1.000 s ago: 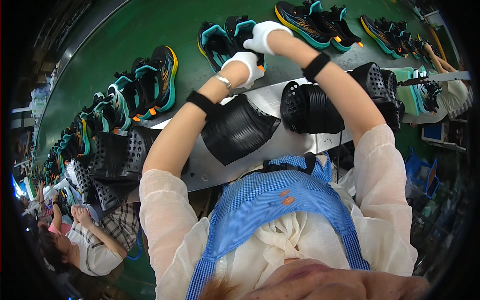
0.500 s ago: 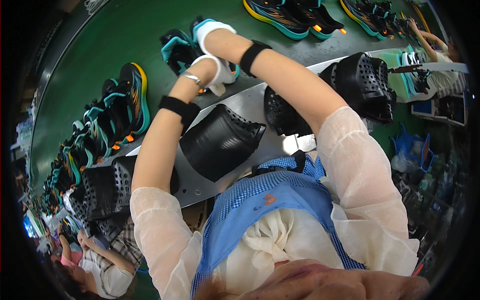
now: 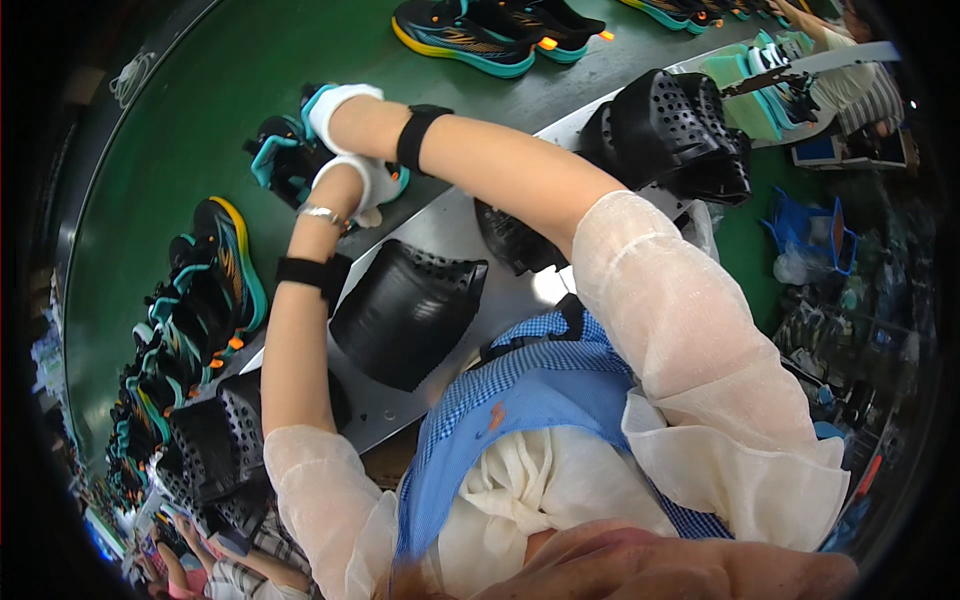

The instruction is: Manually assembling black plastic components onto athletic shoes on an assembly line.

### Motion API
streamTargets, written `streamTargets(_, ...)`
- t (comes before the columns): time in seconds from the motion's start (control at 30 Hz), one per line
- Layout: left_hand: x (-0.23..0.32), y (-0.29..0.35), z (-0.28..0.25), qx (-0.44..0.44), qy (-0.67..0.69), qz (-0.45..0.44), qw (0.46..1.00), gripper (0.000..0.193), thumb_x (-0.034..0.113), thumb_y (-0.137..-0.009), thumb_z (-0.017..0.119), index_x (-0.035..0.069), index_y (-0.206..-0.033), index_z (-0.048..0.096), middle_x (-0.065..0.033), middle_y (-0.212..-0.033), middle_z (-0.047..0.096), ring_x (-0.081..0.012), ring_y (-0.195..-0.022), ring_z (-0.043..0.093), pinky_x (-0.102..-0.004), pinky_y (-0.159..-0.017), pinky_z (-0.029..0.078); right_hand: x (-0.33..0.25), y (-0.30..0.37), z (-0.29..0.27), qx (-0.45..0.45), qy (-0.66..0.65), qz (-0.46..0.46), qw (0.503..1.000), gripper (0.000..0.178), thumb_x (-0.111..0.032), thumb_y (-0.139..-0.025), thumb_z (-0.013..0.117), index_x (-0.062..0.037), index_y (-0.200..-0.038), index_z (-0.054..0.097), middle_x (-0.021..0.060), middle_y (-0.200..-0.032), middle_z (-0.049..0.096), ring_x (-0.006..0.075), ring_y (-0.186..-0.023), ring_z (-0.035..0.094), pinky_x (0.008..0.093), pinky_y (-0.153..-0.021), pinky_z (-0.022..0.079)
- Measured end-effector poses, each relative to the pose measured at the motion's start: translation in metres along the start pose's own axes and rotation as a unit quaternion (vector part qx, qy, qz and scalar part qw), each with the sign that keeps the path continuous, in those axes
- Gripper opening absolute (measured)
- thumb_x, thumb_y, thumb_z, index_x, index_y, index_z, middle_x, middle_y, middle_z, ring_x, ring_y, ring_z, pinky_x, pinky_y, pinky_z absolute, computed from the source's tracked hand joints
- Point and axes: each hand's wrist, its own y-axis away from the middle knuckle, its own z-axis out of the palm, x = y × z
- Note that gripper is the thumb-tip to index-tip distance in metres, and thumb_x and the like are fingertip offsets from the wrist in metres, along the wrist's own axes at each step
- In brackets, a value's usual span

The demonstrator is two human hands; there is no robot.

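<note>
Both my hands, in white gloves, are together at a black and teal sneaker [image 3: 398, 185] on the green work surface at the upper left. My right hand [image 3: 338, 108] lies over its far side, closed on it. Nearer to me, my left hand [image 3: 372, 185] grips the same sneaker, one white fingertip hanging below. Most fingers of both hands are hidden behind gloves and wrists. A second sneaker [image 3: 280, 160] with a teal collar lies directly left of the hands. Black bands circle both forearms, and a silver bracelet sits on my left wrist.
A row of sneakers [image 3: 232, 265] runs down the left; more sneakers [image 3: 470, 40] stand at the top. On the metal ledge [image 3: 440, 225] before me sit a curved black perforated cover [image 3: 410, 315] and similar covers [image 3: 665, 135]. Other people work at both sides.
The whole view has swung, so the surface, shoes and my hands appear further left and mostly lower. My hands stay at the same sneaker.
</note>
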Motion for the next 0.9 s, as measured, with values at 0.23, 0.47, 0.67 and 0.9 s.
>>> streamTargets(0.23,-0.010,-0.009,0.027,0.180,-0.010,0.024,0.983,0.042,0.036,-0.083,0.047,0.001,-0.100,0.062,-0.0164,-0.089,0.067,-0.0301,-0.079,0.066,-0.0346,-0.078,0.049,-0.003,0.017,-0.013,-0.079,-0.042,0.041,0.995,0.035,-0.031,-0.077,0.059,-0.0052,-0.100,0.066,0.0186,-0.104,0.063,0.0343,-0.094,0.062,0.0403,-0.080,0.050)
streamTargets(0.47,-0.023,0.051,0.018,0.295,0.003,0.055,0.954,0.039,0.036,-0.078,0.056,0.005,-0.101,0.066,-0.0182,-0.103,0.063,-0.0330,-0.095,0.061,-0.0382,-0.084,0.049,0.022,0.077,-0.016,-0.070,0.052,-0.123,0.989,0.034,-0.031,-0.084,0.050,-0.0138,-0.112,0.060,0.0132,-0.104,0.063,0.0307,-0.095,0.060,0.0380,-0.083,0.048)
streamTargets(0.67,-0.069,0.095,0.038,0.337,0.064,0.003,0.939,0.026,0.026,-0.081,0.057,0.008,-0.096,0.069,-0.0143,-0.095,0.064,-0.0305,-0.089,0.060,-0.0360,-0.082,0.048,-0.004,0.107,-0.007,-0.109,-0.032,-0.038,0.993,0.042,-0.031,-0.087,0.048,-0.0207,-0.128,0.049,0.0173,-0.104,0.062,0.0350,-0.095,0.059,0.0415,-0.084,0.046)
streamTargets(0.9,-0.062,0.103,0.071,0.307,0.054,0.030,0.950,0.024,0.023,-0.081,0.056,0.010,-0.097,0.069,-0.0159,-0.098,0.063,-0.0315,-0.092,0.059,-0.0361,-0.084,0.048,-0.005,0.124,0.004,-0.137,-0.018,-0.081,0.987,0.036,-0.029,-0.087,0.047,-0.0187,-0.121,0.055,0.0175,-0.099,0.063,0.0372,-0.090,0.060,0.0428,-0.080,0.048)
